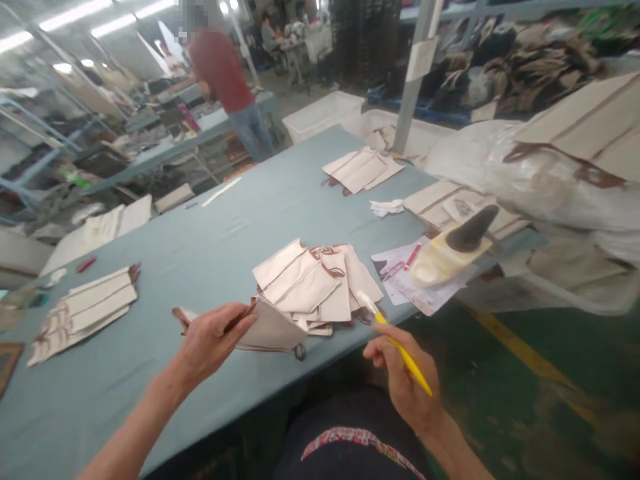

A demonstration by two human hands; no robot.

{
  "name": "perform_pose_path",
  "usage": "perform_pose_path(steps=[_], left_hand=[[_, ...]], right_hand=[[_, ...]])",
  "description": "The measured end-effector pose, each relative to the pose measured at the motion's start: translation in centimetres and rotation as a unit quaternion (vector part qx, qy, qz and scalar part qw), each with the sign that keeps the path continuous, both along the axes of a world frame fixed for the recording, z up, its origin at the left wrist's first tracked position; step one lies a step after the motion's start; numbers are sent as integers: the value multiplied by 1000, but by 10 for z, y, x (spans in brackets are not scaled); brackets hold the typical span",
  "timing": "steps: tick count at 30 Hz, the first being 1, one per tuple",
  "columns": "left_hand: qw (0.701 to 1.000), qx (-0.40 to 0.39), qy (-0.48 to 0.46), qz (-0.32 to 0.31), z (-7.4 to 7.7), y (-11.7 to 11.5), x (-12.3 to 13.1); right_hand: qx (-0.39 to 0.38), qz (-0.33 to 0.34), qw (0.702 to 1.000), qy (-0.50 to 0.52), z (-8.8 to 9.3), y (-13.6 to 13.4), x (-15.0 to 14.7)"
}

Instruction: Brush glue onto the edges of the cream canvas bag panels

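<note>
My left hand (220, 337) pinches the brown-edged top of a cream fabric pouch (275, 328), which is tilted up off the table. A small dark loop hangs from the pouch's lower corner. In my right hand (405, 367) is a slim brush (403, 353) with a yellow handle, its whitish tip pointing at the pile. That loose pile of cream fabric pouches (300, 277) with brown trim lies between my hands, just beyond them. The brush tip appears over the pile's right edge; whether it touches cannot be made out.
A neat stack of pouches (95, 310) lies left, another (363, 168) at the far end. On the right, a pale yellow object with a black top (450, 247) rests on papers (430, 300). White bins (325, 113) stand beyond the table (200, 247). A person (225, 73) stands farther back.
</note>
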State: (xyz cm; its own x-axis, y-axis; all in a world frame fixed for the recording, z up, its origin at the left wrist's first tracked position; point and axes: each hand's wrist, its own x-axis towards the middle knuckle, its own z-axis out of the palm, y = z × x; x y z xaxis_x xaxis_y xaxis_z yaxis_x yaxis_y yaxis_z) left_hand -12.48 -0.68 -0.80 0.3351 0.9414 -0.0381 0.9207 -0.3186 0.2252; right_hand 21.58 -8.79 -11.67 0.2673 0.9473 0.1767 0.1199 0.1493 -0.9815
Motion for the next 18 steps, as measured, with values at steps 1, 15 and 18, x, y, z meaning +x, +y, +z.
perform_pose_path(steps=[1, 15, 18], left_hand=[[999, 15, -13, 25, 6, -15, 2], [926, 187, -323, 60, -13, -110, 30], [913, 258, -314, 32, -30, -119, 20]], right_hand=[[39, 29, 999, -25, 10, 8, -13], [293, 46, 915, -274, 88, -13, -118], [304, 3, 900, -313, 87, -25, -126]])
